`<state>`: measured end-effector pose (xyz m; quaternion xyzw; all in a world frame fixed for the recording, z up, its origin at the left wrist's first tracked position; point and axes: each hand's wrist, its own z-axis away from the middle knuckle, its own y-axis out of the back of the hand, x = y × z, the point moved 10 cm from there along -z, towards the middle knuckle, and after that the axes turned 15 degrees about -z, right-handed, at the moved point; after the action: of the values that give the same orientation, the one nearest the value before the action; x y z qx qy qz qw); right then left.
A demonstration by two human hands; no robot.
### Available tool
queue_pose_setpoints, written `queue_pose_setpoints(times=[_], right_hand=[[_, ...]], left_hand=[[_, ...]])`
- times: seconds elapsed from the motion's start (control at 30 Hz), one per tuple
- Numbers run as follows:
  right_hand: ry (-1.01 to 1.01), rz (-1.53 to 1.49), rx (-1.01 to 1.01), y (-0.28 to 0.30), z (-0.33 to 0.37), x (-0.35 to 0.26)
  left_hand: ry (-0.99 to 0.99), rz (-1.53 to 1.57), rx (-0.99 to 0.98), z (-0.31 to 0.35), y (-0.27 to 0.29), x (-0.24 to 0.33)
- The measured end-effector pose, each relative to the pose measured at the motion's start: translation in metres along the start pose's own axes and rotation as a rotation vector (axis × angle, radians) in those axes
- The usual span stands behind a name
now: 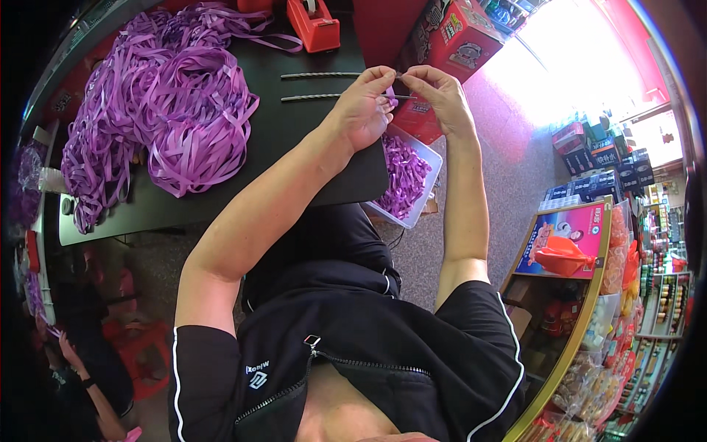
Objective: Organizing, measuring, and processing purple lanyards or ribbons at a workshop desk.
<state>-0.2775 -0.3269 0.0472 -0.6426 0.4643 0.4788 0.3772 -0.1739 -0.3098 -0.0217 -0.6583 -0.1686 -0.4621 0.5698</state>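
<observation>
Both hands meet beyond the table's right edge, fingertips almost touching. My left hand [364, 110] is closed in a pinch, with a short piece of purple ribbon [391, 96] at its fingers. My right hand [444, 96] pinches the small dark end of the same piece, partly hidden by fingertips. Two twisted metal rods [317, 75] lie side by side on the black table [287, 147], their right ends running behind my left hand. Below the hands, a translucent plastic bin [429, 180] holds many short purple ribbon pieces [401, 173].
A big heap of purple ribbon [177, 103] covers the table's left part. A red tape dispenser [315, 26] stands at the far edge. Red cartons [456, 40] are beyond the table; a display cabinet [560, 295] is at right. Another person's hand [70, 352] shows at lower left.
</observation>
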Motion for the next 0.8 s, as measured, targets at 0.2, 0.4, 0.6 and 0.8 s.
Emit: queue_pose_setpoints(times=[0.2, 0.4, 0.6, 0.8], right_hand=[[-0.19, 0.026, -0.014, 0.016, -0.018, 0.02], [-0.4, 0.291, -0.248, 0.002, -0.045, 0.055], [-0.447, 0.492, -0.32, -0.003, -0.053, 0.061], [-0.345, 0.626, -0.359, -0.01, -0.059, 0.051]], left_hand=[[0.065, 0.251, 0.066, 0.018, -0.015, 0.006], [0.042, 0.267, -0.004, 0.02, -0.017, 0.01], [0.039, 0.259, 0.014, 0.02, -0.017, 0.011], [0.052, 0.268, 0.028, 0.02, -0.017, 0.01]])
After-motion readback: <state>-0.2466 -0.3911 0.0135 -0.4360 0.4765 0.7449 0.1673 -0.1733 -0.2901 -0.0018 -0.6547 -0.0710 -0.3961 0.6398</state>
